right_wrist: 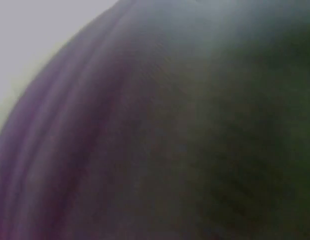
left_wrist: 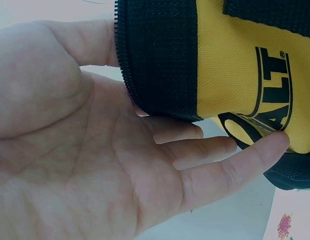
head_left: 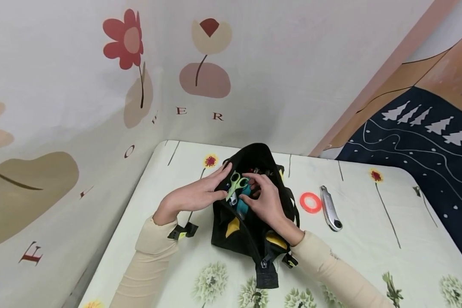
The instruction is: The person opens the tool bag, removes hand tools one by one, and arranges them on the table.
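A black tool bag (head_left: 231, 231) with yellow panels stands unzipped on the table. My left hand (head_left: 196, 194) holds its left rim, the fingers stretched along the outside. In the left wrist view, the thumb passes behind the zippered edge and the little finger lies against the yellow fabric (left_wrist: 230, 65). My right hand (head_left: 267, 201) reaches into the opening, thumb and fingers bent around a teal object (head_left: 243, 207), its kind partly hidden. Light-green scissors (head_left: 236, 182) lie beside those fingertips, at the left inner wall. The right wrist view is dark and blurred.
Right of the bag, an orange-red ring-shaped roll (head_left: 302, 202) lies on the flower-print tablecloth (head_left: 354, 256). Beside it is a silver utility knife (head_left: 330, 207). A zipper end flap (head_left: 266, 276) hangs at the bag's near side. Printed cloth walls (head_left: 254, 107) rise behind the table.
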`<state>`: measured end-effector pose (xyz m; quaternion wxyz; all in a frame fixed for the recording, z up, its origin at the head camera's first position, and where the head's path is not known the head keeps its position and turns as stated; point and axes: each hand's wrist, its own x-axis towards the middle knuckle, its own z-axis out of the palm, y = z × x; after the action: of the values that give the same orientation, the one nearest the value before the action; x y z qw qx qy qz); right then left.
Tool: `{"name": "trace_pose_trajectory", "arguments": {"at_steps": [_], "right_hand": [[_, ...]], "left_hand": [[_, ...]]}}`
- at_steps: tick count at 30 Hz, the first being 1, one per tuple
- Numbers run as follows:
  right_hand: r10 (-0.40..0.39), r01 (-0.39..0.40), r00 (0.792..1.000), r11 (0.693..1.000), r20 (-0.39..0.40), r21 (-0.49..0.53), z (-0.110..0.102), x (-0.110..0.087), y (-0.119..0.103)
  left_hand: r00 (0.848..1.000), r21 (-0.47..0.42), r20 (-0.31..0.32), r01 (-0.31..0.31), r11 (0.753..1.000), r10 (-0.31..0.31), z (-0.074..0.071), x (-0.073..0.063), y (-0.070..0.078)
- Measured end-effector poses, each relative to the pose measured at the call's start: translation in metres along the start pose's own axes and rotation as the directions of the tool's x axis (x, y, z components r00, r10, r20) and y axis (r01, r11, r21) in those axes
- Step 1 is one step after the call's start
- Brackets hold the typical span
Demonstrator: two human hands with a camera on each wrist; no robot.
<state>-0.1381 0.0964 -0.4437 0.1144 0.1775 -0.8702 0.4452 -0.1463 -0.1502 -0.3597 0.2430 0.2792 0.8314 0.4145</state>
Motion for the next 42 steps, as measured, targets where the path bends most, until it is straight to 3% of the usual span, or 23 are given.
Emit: {"name": "trace_pose_trajectory", "arguments": {"at_steps": [9,23,42], "right_hand": [[0.024,-0.023,1.000,0.998,0.014,-0.058,0.012,-0.003,0.010],[0.147,-0.139,0.987,0.984,0.068,-0.114,0.021,-0.001,0.019],[0.217,-0.194,0.969,0.963,0.114,-0.186,0.024,-0.001,0.019]], "left_hand": [[1.000,0.010,0.003,0.002,1.000,-0.002,0.000,0.000,0.000],[1.000,0.001,0.002,-0.005,1.000,0.005,-0.001,0.000,-0.001],[1.000,0.012,0.002,-0.005,1.000,0.005,0.000,0.000,-0.002]]}}
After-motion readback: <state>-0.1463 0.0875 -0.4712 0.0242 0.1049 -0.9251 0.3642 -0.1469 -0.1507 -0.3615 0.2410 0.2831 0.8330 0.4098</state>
